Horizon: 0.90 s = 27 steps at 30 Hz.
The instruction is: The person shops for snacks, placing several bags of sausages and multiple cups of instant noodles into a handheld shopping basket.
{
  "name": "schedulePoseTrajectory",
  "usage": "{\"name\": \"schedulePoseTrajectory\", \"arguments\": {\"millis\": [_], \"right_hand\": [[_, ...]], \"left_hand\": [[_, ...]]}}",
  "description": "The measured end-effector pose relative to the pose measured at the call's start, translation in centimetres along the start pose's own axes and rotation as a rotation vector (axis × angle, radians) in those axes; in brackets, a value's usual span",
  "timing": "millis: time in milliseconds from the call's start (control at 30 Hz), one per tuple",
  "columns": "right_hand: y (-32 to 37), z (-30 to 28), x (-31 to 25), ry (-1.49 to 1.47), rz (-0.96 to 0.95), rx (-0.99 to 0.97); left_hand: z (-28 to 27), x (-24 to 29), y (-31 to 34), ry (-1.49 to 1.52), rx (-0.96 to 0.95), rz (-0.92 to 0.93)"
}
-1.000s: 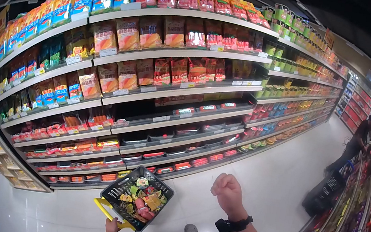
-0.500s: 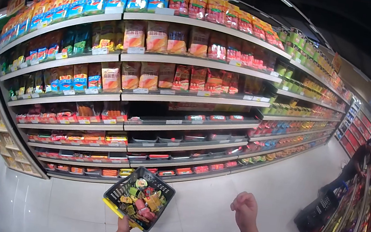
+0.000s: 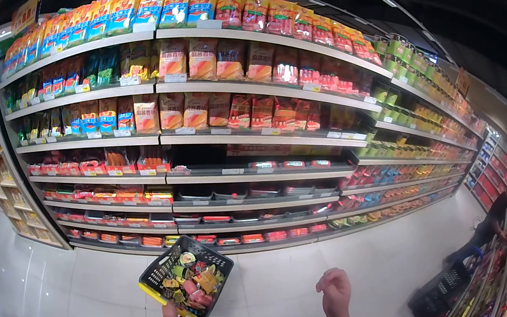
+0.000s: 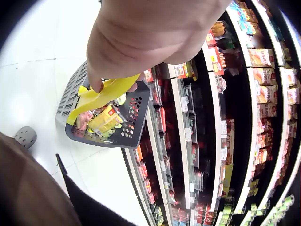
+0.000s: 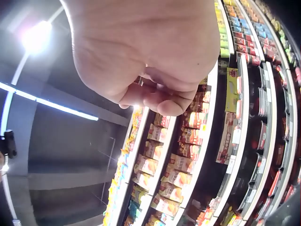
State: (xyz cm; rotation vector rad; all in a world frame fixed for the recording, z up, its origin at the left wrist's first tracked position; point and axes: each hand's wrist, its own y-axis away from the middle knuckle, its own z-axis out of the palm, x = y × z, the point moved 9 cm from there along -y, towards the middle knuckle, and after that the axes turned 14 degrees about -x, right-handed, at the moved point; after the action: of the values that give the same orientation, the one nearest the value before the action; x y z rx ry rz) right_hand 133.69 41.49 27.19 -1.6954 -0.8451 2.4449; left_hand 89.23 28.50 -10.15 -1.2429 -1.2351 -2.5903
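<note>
My left hand [image 3: 172, 314] grips the yellow handle [image 4: 99, 97] of a dark grey shopping basket [image 3: 166, 264], low in front of me. Holes dot the basket's walls. Inside lie several packaged foods, among them a yellow packet [image 4: 106, 120] and a pink pack [image 3: 200, 295]. My right hand [image 3: 336, 292] is raised at the lower right, apart from the basket and the shelves. In the right wrist view its fingers [image 5: 170, 108] bend loosely toward the palm, with nothing visible in them.
Ahead stands a long shelf unit [image 3: 263, 137] with bagged sausages and trays of packs. Green tubs [image 3: 399, 47] fill its right part. To the right, a person [image 3: 497, 215] in dark clothes is beside a black basket [image 3: 442, 290] and another shelf row. White floor [image 3: 286, 296] runs between.
The head view has turned, so the shelves sit differently. My right hand has dropped lower and slightly right in view. My left hand keeps hold of the basket handle.
</note>
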Motion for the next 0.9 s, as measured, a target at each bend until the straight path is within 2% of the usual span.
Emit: {"name": "schedulePoseTrajectory", "arguments": {"millis": [300, 767, 900], "right_hand": [[5.3, -8.5, -0.8, 0.028, 0.027, 0.148], [6.2, -16.7, -1.8, 0.027, 0.119, 0.123], [6.3, -18.6, -0.9, 0.001, 0.156, 0.113]], "left_hand": [[1.3, -3.6, 1.7, 0.104, 0.058, 0.017], [2.2, -9.4, 7.1, 0.241, 0.157, 0.085], [0.4, -10.4, 7.7, 0.246, 0.173, 0.127]]}}
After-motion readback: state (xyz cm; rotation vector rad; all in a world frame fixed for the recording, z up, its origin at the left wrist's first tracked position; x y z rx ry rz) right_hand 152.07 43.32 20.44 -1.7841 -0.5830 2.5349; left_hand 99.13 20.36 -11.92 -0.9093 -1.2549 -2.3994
